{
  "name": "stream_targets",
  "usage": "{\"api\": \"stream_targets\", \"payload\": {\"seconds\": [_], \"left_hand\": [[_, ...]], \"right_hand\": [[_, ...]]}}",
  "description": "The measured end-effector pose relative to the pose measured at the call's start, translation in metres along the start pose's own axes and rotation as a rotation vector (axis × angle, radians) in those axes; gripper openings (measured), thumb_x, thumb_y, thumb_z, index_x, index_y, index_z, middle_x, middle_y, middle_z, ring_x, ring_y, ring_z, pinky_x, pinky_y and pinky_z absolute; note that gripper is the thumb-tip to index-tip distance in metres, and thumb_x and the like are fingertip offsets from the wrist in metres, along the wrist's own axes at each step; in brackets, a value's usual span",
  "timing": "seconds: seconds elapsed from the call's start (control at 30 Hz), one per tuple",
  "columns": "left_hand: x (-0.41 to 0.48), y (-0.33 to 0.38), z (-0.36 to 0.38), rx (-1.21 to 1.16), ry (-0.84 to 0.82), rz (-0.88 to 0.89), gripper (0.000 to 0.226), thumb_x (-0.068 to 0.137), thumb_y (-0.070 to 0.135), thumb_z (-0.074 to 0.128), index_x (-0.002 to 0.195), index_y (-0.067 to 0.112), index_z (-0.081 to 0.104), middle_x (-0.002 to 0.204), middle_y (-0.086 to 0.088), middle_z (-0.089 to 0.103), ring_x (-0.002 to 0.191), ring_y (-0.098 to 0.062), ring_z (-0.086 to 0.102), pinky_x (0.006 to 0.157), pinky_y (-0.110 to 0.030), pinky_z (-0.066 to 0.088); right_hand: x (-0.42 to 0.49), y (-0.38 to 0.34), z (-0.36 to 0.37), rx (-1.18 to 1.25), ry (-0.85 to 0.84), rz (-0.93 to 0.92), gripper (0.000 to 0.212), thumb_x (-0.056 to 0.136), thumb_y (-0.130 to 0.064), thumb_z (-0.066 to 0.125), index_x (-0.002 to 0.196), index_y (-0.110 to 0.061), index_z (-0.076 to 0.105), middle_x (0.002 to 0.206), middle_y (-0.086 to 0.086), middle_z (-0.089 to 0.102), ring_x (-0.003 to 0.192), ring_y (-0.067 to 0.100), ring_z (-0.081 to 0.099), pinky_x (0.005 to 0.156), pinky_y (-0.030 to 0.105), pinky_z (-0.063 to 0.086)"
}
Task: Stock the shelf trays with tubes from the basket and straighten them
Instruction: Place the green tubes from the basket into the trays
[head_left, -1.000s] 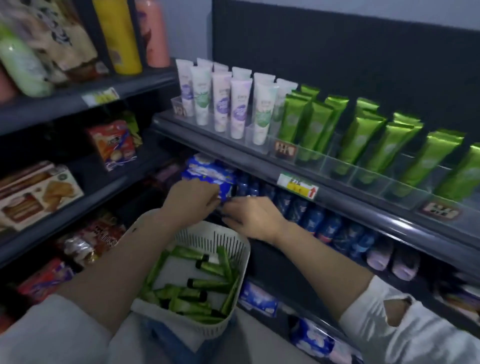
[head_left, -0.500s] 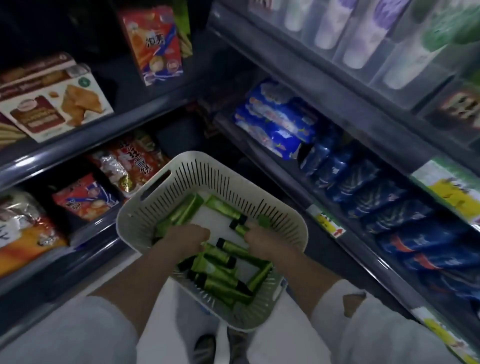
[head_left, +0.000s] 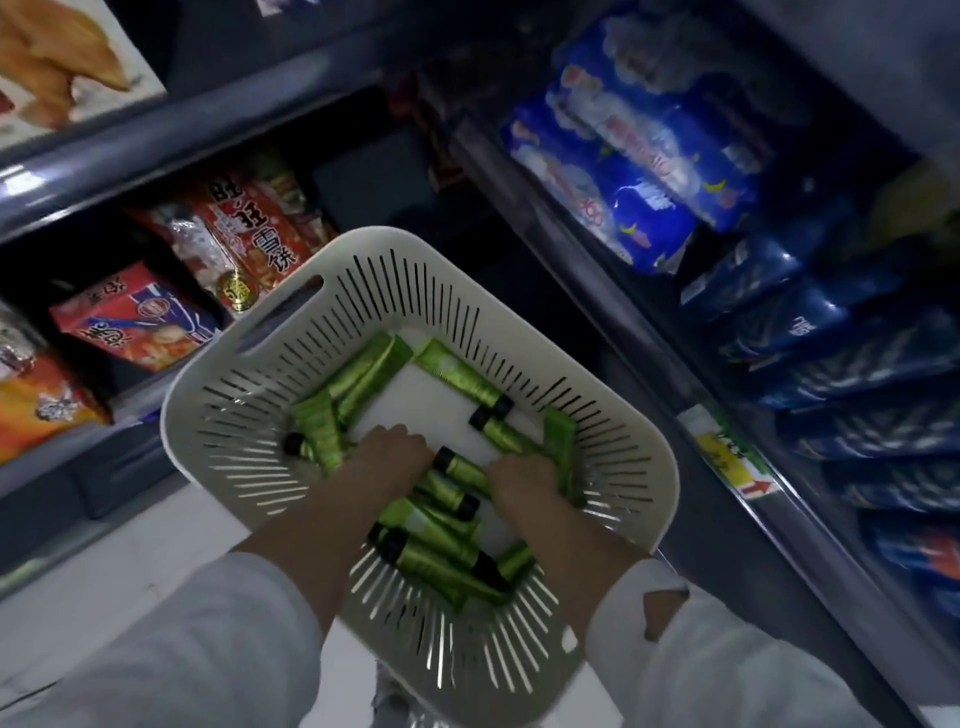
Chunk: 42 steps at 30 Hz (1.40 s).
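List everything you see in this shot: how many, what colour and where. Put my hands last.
basket: one, off-white, slotted walls, centre of view between the shelf units
tubes: roughly a dozen, exact count unclear, green with black caps, lying loose in the basket
blue packs: many, blue, on the right-hand shelves
snack bags: several, red and orange, on the lower left shelf
printed box: one, pale with a golden picture, upper left shelf
price label: one, yellow and green, on the right shelf edge
sleeves: two, white, bottom of view
left hand: down among the tubes, fingertips hidden
right hand: down among the tubes, fingertips hidden
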<state>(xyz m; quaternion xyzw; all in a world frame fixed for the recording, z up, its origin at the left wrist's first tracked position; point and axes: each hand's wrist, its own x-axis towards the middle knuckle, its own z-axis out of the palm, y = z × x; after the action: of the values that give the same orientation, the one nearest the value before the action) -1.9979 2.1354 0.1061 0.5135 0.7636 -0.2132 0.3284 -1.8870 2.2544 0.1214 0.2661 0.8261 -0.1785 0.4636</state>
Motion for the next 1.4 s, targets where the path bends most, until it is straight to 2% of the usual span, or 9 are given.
{"api": "stream_targets", "payload": {"seconds": [0.17, 0.27, 0.43, 0.5, 0.7, 0.83, 0.97, 1.13, 1.4], "left_hand": [[0.007, -0.004, -0.008, 0.069, -0.026, -0.086, 0.033, 0.096, 0.023, 0.042, 0.126, 0.012, 0.051, 0.125, -0.009, 0.048, 0.119, -0.028, 0.042, 0.098, -0.038, 0.033], [0.01, -0.006, -0.003, 0.042, -0.093, -0.097, 0.042, 0.095, 0.031, 0.042, 0.135, 0.017, 0.04, 0.133, -0.01, 0.041, 0.123, -0.029, 0.036, 0.103, -0.041, 0.028], [0.012, 0.001, 0.0, 0.093, -0.09, -0.059, 0.043, 0.092, 0.027, 0.048, 0.133, 0.019, 0.041, 0.129, -0.008, 0.044, 0.12, -0.027, 0.038, 0.1, -0.041, 0.028], [0.011, 0.003, -0.003, 0.129, -0.062, -0.035, 0.038, 0.092, 0.02, 0.045, 0.131, 0.019, 0.044, 0.126, -0.007, 0.049, 0.118, -0.027, 0.04, 0.103, -0.043, 0.025], [0.0, 0.005, -0.02, 0.139, 0.082, 0.059, 0.044, 0.093, 0.011, 0.043, 0.136, 0.012, 0.039, 0.116, -0.01, 0.059, 0.109, -0.027, 0.052, 0.107, -0.039, 0.022], [-0.011, 0.007, -0.036, -0.077, 0.176, 0.096, 0.046, 0.098, 0.024, 0.04, 0.141, 0.019, 0.027, 0.123, -0.01, 0.055, 0.104, -0.026, 0.057, 0.079, -0.031, 0.041], [-0.023, -0.002, -0.042, -0.379, 0.126, 0.058, 0.028, 0.097, 0.018, 0.041, 0.125, 0.02, 0.044, 0.113, -0.015, 0.057, 0.082, -0.02, 0.049, 0.059, -0.026, 0.036], [-0.031, -0.007, -0.053, -0.691, 0.093, -0.015, 0.029, 0.089, 0.008, 0.058, 0.117, 0.011, 0.063, 0.123, -0.009, 0.057, 0.11, -0.024, 0.055, 0.086, -0.028, 0.048], [-0.045, -0.005, -0.062, -0.909, 0.077, 0.095, 0.051, 0.081, -0.001, 0.067, 0.13, 0.004, 0.053, 0.124, -0.007, 0.055, 0.103, -0.015, 0.053, 0.085, -0.02, 0.043]], "right_hand": [[-0.003, 0.001, -0.019, 0.049, 0.022, 0.038, 0.025, 0.096, -0.023, 0.051, 0.117, -0.011, 0.056, 0.12, 0.004, 0.059, 0.107, 0.017, 0.057, 0.077, 0.02, 0.046], [0.006, 0.002, -0.022, 0.296, 0.063, 0.052, 0.023, 0.1, -0.02, 0.04, 0.109, -0.006, 0.056, 0.119, 0.011, 0.058, 0.08, 0.012, 0.051, 0.059, 0.013, 0.042], [0.004, 0.001, -0.03, 0.617, 0.089, 0.167, 0.045, 0.1, -0.038, 0.033, 0.134, -0.011, 0.046, 0.112, 0.012, 0.056, 0.08, 0.023, 0.048, 0.076, 0.033, 0.05], [0.006, 0.003, -0.029, 0.581, 0.094, 0.147, 0.049, 0.1, -0.042, 0.032, 0.14, -0.016, 0.04, 0.122, 0.015, 0.055, 0.088, 0.026, 0.049, 0.089, 0.037, 0.05], [-0.001, 0.009, -0.037, 0.199, 0.334, -0.094, 0.028, 0.095, -0.013, 0.044, 0.121, -0.009, 0.052, 0.114, 0.017, 0.061, 0.103, 0.034, 0.06, 0.083, 0.038, 0.05], [-0.013, 0.009, -0.048, 0.297, 0.43, -0.262, 0.043, 0.096, -0.017, 0.045, 0.138, -0.023, 0.042, 0.109, 0.014, 0.064, 0.091, 0.029, 0.063, 0.069, 0.032, 0.053], [-0.024, 0.013, -0.057, 0.437, 0.452, -0.304, 0.033, 0.096, -0.012, 0.045, 0.124, -0.02, 0.061, 0.12, 0.011, 0.065, 0.101, 0.026, 0.062, 0.083, 0.03, 0.052], [-0.034, 0.012, -0.059, 0.553, 0.314, -0.359, 0.043, 0.087, 0.0, 0.057, 0.128, -0.012, 0.058, 0.121, 0.009, 0.063, 0.112, 0.026, 0.059, 0.095, 0.028, 0.046], [-0.041, 0.013, -0.061, 0.226, 0.61, -0.277, 0.028, 0.092, -0.011, 0.047, 0.11, -0.014, 0.068, 0.101, 0.009, 0.068, 0.091, 0.026, 0.064, 0.074, 0.032, 0.052]]}}
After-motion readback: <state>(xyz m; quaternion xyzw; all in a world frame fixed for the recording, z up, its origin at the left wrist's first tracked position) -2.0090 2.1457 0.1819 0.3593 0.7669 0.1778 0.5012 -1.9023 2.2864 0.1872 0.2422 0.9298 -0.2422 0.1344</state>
